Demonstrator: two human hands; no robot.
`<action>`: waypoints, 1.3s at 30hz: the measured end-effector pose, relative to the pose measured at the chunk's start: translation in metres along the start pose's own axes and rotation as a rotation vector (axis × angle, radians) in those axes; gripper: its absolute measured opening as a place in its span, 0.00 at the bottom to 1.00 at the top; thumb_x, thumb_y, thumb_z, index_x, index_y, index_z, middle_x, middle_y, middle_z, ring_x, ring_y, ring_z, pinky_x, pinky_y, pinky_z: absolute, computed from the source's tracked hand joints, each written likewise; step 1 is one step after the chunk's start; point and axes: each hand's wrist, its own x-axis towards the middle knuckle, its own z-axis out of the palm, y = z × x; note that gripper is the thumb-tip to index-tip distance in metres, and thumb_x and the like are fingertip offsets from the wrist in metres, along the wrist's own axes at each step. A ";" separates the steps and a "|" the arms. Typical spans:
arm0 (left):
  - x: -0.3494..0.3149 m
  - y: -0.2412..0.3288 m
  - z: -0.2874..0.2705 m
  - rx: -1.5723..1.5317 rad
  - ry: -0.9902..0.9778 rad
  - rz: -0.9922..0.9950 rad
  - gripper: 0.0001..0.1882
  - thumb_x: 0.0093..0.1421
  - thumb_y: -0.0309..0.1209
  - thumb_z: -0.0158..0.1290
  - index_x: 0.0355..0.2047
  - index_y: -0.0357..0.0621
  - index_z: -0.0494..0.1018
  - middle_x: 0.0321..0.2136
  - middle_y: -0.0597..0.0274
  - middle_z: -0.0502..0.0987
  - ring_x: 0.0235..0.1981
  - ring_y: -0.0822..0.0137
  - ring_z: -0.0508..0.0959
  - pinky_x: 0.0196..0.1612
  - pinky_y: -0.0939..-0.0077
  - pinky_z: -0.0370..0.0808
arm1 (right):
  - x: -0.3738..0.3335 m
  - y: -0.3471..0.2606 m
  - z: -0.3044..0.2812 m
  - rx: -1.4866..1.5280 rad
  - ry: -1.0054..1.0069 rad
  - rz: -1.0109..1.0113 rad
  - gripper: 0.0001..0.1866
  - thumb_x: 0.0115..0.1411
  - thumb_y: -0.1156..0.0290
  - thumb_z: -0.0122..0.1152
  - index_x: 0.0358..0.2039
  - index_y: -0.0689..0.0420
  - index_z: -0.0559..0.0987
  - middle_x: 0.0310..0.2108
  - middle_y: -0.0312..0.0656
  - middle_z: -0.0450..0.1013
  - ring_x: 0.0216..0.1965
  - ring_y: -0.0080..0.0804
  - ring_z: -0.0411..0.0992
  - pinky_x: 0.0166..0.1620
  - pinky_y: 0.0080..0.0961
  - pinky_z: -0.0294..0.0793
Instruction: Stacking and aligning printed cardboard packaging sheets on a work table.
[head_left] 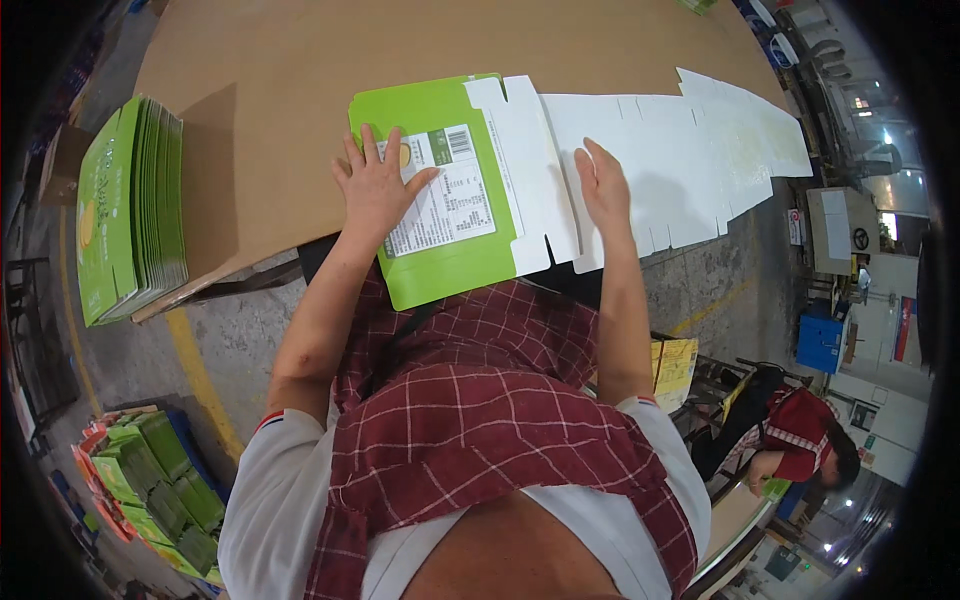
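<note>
A flat green carton (420,275) with a printed white panel lies in front of me, its white flap side (527,160) toward the right. My left hand (373,190) rests palm down on its left part, fingers spread. Just right of the flap, my right hand (606,190) is held edge-on over fanned white carton blanks (690,150), its fingers stretched out with nothing seen in them. Whether that hand touches the white card, I cannot tell. The blanks overlap in a row running off to the right.
Brown board covers the table (300,60). A stack of folded green cartons (135,210) stands at its left edge. More green cartons (160,480) are piled low at the left. Another person (800,440) works at the lower right, near a yellow box (675,370); a blue bin (820,342) stands beyond.
</note>
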 end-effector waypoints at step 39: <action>0.005 -0.004 0.006 -0.047 -0.003 0.017 0.37 0.50 0.58 0.43 0.53 0.46 0.58 0.56 0.50 0.54 0.59 0.54 0.49 0.51 0.39 0.48 | -0.089 -0.146 -0.083 0.736 0.280 0.095 0.24 0.53 0.79 0.44 0.53 0.62 0.59 0.36 0.49 0.71 0.32 0.32 0.72 0.33 0.26 0.73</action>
